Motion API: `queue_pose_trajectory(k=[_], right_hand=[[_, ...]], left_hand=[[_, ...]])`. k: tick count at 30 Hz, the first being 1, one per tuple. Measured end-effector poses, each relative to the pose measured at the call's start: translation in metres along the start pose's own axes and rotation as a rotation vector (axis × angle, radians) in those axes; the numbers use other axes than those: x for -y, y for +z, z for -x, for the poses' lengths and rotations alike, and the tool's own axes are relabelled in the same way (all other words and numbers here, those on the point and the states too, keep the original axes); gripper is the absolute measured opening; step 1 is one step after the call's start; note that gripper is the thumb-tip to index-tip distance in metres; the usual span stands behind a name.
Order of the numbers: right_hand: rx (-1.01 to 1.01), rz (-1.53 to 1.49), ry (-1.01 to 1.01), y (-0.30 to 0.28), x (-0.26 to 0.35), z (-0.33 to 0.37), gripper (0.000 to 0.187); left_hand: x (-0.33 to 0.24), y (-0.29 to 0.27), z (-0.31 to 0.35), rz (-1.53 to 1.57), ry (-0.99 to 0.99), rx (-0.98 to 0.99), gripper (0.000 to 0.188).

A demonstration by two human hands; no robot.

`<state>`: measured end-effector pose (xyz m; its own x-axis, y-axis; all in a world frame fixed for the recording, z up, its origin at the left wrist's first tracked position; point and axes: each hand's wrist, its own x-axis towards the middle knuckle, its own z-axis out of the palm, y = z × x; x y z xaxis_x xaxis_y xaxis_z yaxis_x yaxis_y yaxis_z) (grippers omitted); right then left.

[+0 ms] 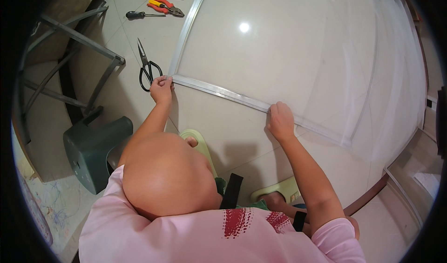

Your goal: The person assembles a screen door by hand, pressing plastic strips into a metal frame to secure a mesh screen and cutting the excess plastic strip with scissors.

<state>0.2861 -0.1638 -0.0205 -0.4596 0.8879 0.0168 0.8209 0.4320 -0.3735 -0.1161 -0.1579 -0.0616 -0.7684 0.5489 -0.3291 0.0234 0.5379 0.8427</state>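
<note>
1. The aluminium screen frame [219, 91] lies flat on the pale tiled floor [209, 123], with white mesh [372, 76] spread over it.
2. We pinch the frame's near corner with our left hand [161, 88], fingers closed on it.
3. Our right hand [280, 121] presses on the near rail, fingers curled over it.
4. Black scissors [147, 68] lie just beside the left hand; pliers [165, 6] and screwdrivers [142, 15] rest farther off.

No packages, labels, signs or display screens appear in this view.
</note>
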Motion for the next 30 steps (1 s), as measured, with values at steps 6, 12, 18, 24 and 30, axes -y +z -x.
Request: queue_pose_trajectory(k=[6, 12, 18, 24, 30], right_hand=[[0.022, -0.007, 0.025, 0.001, 0.005, 0.003, 0.023], [0.044, -0.014, 0.055, 0.001, 0.006, 0.002, 0.023], [-0.001, -0.007, 0.040, 0.002, -0.002, -0.001, 0.026], [0.014, -0.039, 0.056, 0.001, 0.002, 0.002, 0.027], [0.028, -0.016, 0.050, 0.003, 0.003, 0.003, 0.027]], left_hand=[[-0.003, -0.001, 0.000, -0.015, 0.014, -0.002, 0.021], [-0.004, -0.001, 0.001, 0.003, 0.015, -0.025, 0.021], [-0.008, 0.002, 0.006, 0.059, -0.034, -0.010, 0.019], [-0.016, 0.005, 0.012, 0.093, -0.076, -0.041, 0.013], [-0.019, 0.004, 0.013, 0.103, -0.084, -0.043, 0.011]])
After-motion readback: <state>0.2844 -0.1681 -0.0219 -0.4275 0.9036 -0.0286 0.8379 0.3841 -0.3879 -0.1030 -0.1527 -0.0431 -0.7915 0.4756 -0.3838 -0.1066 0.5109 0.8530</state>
